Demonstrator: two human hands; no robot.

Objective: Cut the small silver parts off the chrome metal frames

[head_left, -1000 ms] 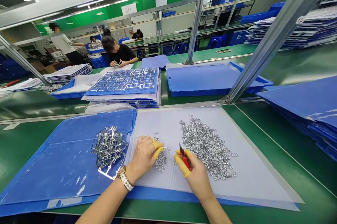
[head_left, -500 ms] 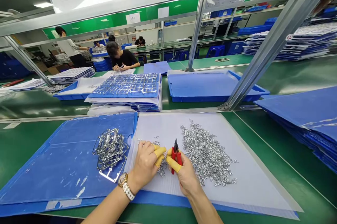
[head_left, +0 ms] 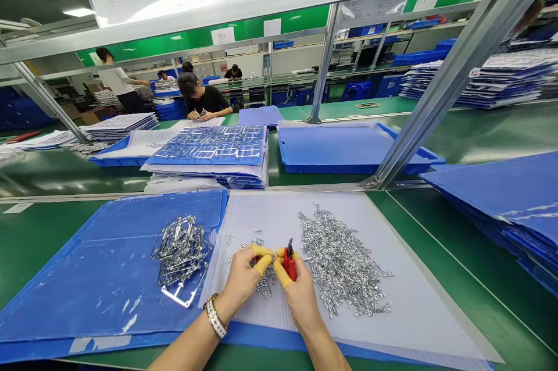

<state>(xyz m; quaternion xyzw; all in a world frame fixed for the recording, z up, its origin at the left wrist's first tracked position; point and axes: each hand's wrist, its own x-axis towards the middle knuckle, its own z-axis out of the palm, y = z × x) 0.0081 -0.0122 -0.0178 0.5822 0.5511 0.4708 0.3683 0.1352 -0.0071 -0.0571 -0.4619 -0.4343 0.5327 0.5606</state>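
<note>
One pair of red cutters (head_left: 289, 259) stands upright over the white sheet (head_left: 414, 301), clenched in the right hand (head_left: 299, 295); the left hand (head_left: 242, 279), just beside, presses two yellow-capped fingertips together, on what I cannot tell; two piles of metal bits lie there, the small heap (head_left: 265, 282) beneath the hands, the large heap (head_left: 340, 260) to the right.

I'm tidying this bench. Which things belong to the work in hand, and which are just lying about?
In hand: red cutters in the right hand; left hand beside them; pile of small metal pieces; tangle of metal frames; white sheet.
Lying about: blue tray behind; stack of loaded blue sheets; blue boards at right.
</note>
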